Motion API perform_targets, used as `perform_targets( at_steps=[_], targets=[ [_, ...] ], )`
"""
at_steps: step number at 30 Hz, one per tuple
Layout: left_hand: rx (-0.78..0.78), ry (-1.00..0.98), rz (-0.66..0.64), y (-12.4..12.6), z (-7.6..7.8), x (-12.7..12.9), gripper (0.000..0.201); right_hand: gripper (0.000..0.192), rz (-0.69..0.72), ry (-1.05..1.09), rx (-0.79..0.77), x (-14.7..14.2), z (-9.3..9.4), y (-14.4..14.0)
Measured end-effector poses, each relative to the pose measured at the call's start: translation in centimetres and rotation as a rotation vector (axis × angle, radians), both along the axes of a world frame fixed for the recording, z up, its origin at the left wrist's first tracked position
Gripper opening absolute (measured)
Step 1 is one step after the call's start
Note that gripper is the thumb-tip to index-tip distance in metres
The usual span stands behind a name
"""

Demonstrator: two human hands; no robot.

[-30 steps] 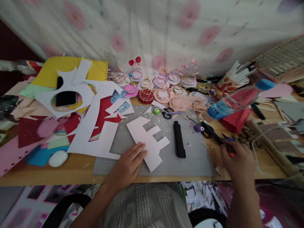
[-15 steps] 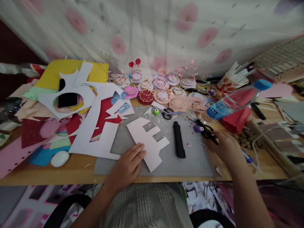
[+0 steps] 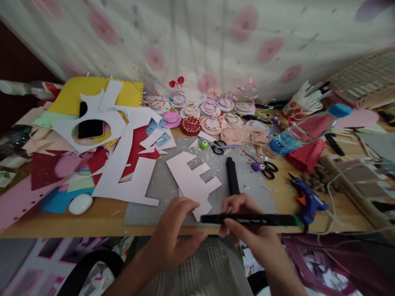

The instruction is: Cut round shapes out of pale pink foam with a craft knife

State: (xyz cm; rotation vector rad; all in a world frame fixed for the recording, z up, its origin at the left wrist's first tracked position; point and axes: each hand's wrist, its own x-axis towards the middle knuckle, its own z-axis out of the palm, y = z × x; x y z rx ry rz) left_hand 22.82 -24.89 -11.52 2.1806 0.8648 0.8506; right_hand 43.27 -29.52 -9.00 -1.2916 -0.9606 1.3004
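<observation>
the right hand (image 3: 253, 234) holds a long black marker (image 3: 249, 220) level across the near edge of the table (image 3: 101, 220), fingers wrapped round its middle. the left hand (image 3: 173, 238) reaches toward the marker's left tip, thumb and fingers curled and a little apart; they seem to be just at the cap end, though it is hard to tell whether they actually touch it. both hands sit above the front of the grey cutting mat (image 3: 160, 193). on the mat, just beyond the hands, lies a pale pink paper letter cutout (image 3: 191, 181), flat and slanted. a black tube-like tool (image 3: 232, 176) lies just right of the cutout, pointing away from the person. further right, on the bare wood, a blue glue gun (image 3: 307, 199) rests near the marker's far end. small black scissors (image 3: 267, 168) lie behind it. a clear water bottle (image 3: 305, 129) with a blue cap lies tilted at the right. white and red paper scraps (image 3: 129, 160) crowd the left side, with a phone (image 3: 90, 128) on top.
</observation>
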Motion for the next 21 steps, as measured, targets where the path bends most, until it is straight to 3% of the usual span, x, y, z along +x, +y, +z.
perform_targets(
  at_steps=[2,5,13,17,21],
  targets=[
    [0.019,0.008,-0.066,-0.3,1.0,0.3,0.028,0.026,0.087,0.113,-0.001,-2.1,-0.1,0.4],
    [0.094,0.052,-0.074,-0.2,1.9,-0.1,0.027,0.027,0.099,0.04,0.073,-3.2,0.2,1.0],
    [0.286,0.239,-0.16,1.4,3.2,-2.0,0.047,0.035,0.174,-0.03,-0.04,-2.3,0.3,0.6],
    [0.426,0.291,-0.203,1.5,4.7,-2.0,0.051,0.036,0.173,-0.067,-0.012,-1.8,1.2,-0.1],
    [0.458,0.3,-0.242,0.9,6.4,-1.7,0.054,0.032,0.162,-0.221,0.095,-1.0,2.8,-1.4]
  ],
)
